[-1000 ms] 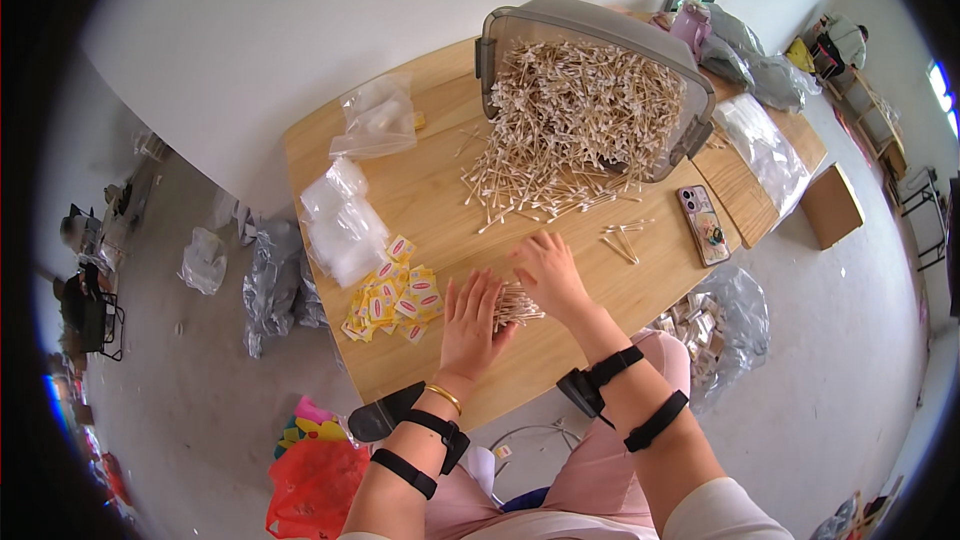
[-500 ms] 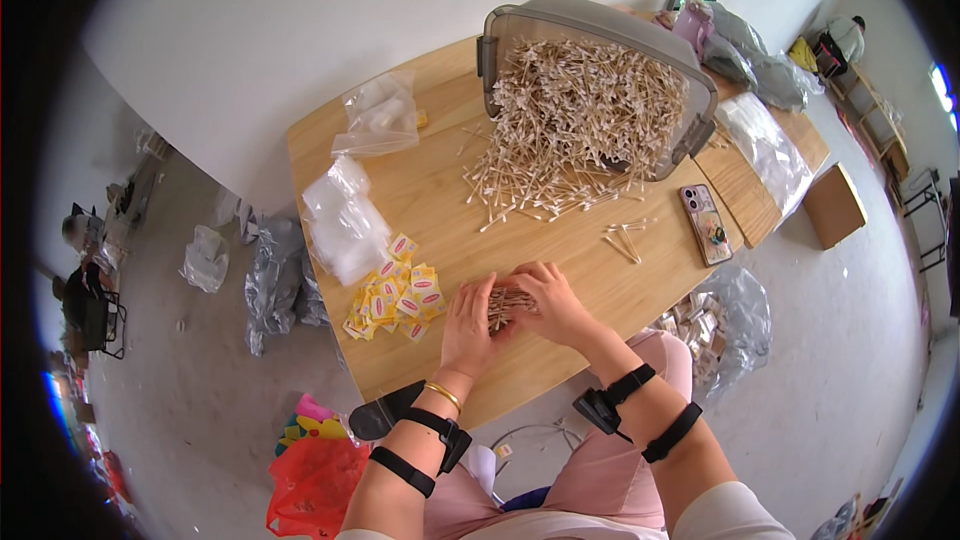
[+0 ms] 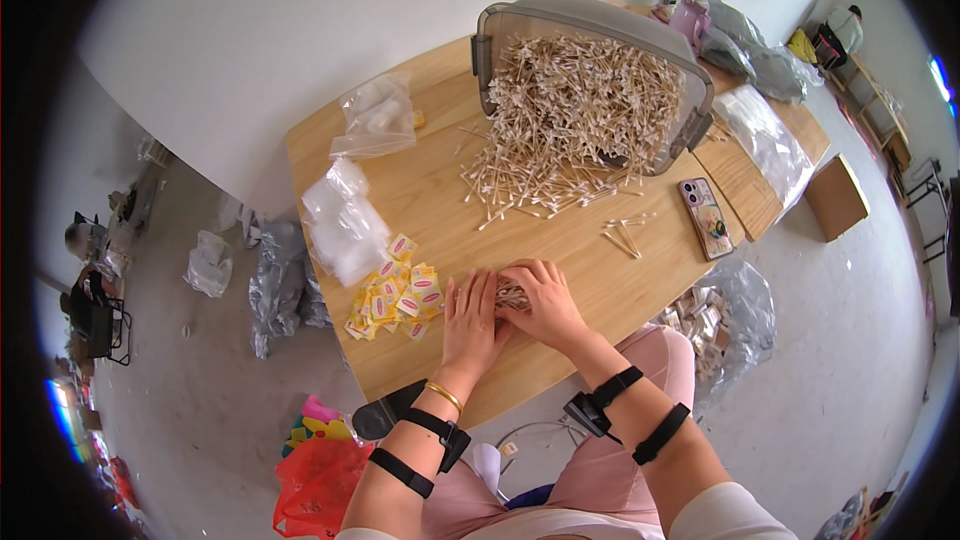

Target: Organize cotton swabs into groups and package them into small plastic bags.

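Note:
Between my hands, close to the table's front edge, is a bundle of cotton swabs (image 3: 511, 294). My left hand (image 3: 472, 315) presses against its left side with the fingers together. Curled over the bundle's right side is my right hand (image 3: 545, 305), so only part of the swabs shows. A heap of yellow-and-white paper labels (image 3: 396, 295) lies just left of my left hand. Farther back, a grey see-through plastic bin (image 3: 600, 15) lies on its side, and loose cotton swabs (image 3: 580, 110) spill from it onto the wooden table (image 3: 450, 225).
Clear plastic bags (image 3: 345, 220) lie along the table's left side. A phone (image 3: 706, 218) rests near the right edge, beside a few stray swabs (image 3: 626, 235). On the floor stand a bag of small packs (image 3: 715, 325), a cardboard box (image 3: 837, 198) and a red bag (image 3: 320, 488).
My hands have drawn closer around the bundle, and less of the swabs shows now. My right hand's fingers have come a little toward the left.

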`<state>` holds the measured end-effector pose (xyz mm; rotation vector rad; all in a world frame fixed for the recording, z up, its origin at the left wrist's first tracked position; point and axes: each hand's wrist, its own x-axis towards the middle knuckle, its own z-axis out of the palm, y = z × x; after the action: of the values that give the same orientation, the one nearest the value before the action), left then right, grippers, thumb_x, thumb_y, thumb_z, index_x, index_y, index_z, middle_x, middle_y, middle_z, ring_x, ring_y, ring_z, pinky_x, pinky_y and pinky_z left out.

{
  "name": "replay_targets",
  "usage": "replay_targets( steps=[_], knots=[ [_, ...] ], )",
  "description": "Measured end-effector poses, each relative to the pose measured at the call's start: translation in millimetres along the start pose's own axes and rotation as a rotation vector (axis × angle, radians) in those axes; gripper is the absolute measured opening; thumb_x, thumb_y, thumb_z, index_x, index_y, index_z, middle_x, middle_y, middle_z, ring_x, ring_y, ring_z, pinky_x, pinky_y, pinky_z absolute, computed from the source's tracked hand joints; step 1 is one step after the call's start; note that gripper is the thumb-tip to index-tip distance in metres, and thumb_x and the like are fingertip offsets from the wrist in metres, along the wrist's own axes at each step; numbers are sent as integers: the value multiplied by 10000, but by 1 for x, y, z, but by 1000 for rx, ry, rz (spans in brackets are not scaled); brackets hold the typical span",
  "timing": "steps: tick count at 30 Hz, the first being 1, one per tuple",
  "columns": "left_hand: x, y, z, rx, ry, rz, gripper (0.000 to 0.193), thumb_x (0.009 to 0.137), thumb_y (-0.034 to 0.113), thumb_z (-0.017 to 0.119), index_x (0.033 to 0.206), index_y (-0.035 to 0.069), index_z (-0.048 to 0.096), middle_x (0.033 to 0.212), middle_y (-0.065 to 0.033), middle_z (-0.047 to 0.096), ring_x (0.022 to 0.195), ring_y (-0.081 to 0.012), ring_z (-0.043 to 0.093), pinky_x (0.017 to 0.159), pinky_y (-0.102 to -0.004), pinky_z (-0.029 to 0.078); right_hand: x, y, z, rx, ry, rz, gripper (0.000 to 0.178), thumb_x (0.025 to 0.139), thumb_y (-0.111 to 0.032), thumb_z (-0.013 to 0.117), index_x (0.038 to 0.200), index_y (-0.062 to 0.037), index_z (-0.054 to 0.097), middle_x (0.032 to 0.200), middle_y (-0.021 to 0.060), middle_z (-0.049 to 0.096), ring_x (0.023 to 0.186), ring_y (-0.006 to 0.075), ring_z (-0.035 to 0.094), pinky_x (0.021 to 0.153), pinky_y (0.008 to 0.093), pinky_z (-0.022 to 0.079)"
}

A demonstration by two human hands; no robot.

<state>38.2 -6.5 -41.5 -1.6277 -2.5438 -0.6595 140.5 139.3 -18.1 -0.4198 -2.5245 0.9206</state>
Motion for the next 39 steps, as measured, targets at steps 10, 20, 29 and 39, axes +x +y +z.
replay_targets(
  steps=[10, 20, 29, 39],
  knots=[
    [24, 7, -4, 147, -63, -29, 906, 881, 403, 689, 1571, -8, 270, 1595, -174, 369, 1508, -363, 300, 1253, -565, 141, 1, 5, 12, 115, 222, 69, 446, 958, -212, 633, 1341, -2, 540, 1357, 208, 549, 1278, 407, 496, 1094, 471, 404],
    [13, -7, 3, -175, 2, 46, 977, 738, 266, 850, 1528, 28, 327, 1517, -202, 438, 1432, -387, 402, 1209, -578, 273, 20, -12, 25, 324, 191, 79, 318, 1005, -143, 541, 1283, 4, 586, 1273, 215, 581, 1197, 405, 545, 1029, 441, 456],
    [-4, -10, -15, -140, -13, 19, 1081, 708, 293, 891, 1553, 11, 278, 1538, -218, 406, 1450, -416, 364, 1222, -555, 270, 16, -9, 25, 400, 298, 157, 251, 1024, -118, 506, 1211, -6, 631, 1221, 215, 605, 1154, 415, 577, 988, 437, 480],
    [6, 1, -9, -189, -2, -20, 1134, 672, 304, 918, 1556, 6, 272, 1543, -221, 391, 1450, -442, 344, 1198, -539, 315, 9, 2, 14, 320, 336, 109, 241, 962, -119, 620, 1179, -15, 639, 1175, 206, 610, 1109, 400, 578, 972, 439, 479]
  ],
)
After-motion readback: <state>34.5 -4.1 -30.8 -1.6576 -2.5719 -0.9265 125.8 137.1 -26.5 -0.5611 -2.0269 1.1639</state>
